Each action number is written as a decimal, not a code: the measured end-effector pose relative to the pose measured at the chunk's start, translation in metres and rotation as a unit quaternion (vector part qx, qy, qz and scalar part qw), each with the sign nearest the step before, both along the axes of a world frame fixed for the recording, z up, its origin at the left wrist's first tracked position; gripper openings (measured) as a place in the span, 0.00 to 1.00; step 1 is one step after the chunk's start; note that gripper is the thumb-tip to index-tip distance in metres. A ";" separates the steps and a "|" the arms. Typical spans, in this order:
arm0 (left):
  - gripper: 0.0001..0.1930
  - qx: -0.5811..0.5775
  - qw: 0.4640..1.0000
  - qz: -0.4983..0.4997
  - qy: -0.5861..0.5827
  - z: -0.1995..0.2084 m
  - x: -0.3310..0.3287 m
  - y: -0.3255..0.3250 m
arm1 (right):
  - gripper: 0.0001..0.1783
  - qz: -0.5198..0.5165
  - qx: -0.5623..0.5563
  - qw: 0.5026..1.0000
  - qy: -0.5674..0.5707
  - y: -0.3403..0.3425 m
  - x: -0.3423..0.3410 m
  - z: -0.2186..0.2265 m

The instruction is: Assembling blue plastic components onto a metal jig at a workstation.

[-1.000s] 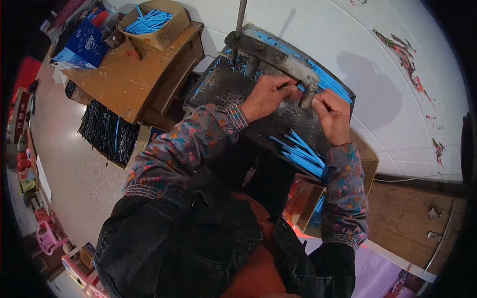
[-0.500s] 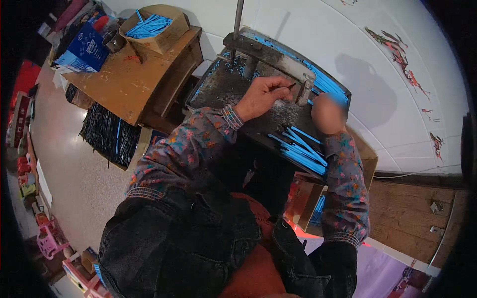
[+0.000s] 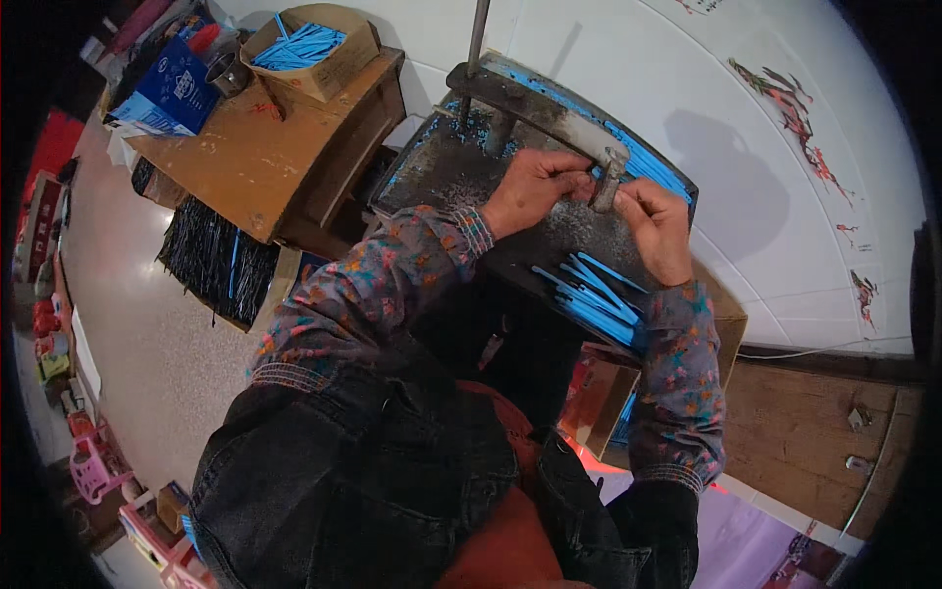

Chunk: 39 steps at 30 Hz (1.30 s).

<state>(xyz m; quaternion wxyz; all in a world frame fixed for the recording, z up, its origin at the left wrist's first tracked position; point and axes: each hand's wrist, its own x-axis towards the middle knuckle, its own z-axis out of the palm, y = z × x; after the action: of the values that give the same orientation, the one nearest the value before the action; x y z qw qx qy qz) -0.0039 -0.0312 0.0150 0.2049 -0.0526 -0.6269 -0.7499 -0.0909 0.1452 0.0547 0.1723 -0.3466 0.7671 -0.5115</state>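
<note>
Grey, worn metal head [image 3: 607,185] sits between 1 and 2 o'clock of view centre, on the end of a long dark metal arm [image 3: 530,113]. Head's long axis runs roughly 12 to 6, lower end just past 6; looks stubby, scuffed, dull. Arm's long axis: 10 to 4 o'clock, dark toward the 10 end, paler near the head. A thin upright metal rod [image 3: 480,34] meets the arm near its 10 o'clock end.

Left hand [image 3: 538,191] at the head's 9 o'clock side, thumb and fingers bent inward right beside it. Right hand [image 3: 659,224] at 4 o'clock, fingertips right at the head. Cannot tell whether either grip is clamped on anything; fingertips partly hidden, any piece there too small to make out.

Loose narrow light-blue strips [image 3: 599,304] lie at 6 o'clock from the head, on the near edge of a dark, dusty work surface [image 3: 451,172]. Straight, slim, slightly fanned, mostly pointing 10 to 4. More blue strips [image 3: 653,167] along the far edge, at 2 o'clock from the head, same axis, tidier.

Open brown cardboard box [image 3: 343,80] at 11 o'clock of view centre, blue strips inside crisscrossed.
</note>
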 end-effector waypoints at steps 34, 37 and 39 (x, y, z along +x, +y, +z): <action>0.28 -0.452 0.377 0.551 -0.591 -0.099 0.358 -0.225 | 0.16 0.112 0.161 0.916 0.351 0.037 0.098 -0.021; 0.28 -0.433 0.385 0.538 -0.612 -0.103 0.353 -0.232 | 0.15 0.096 0.165 0.922 0.337 0.043 0.097 -0.020; 0.27 -0.410 0.388 0.528 -0.635 -0.104 0.352 -0.235 | 0.14 0.085 0.164 0.928 0.324 0.046 0.096 -0.020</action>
<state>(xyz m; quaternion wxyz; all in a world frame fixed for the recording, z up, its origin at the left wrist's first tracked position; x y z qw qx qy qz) 0.3476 -0.2657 -0.0894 0.0560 0.7022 -0.7086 0.0409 0.0050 0.1914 0.0347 0.0120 -0.5242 0.8222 -0.2215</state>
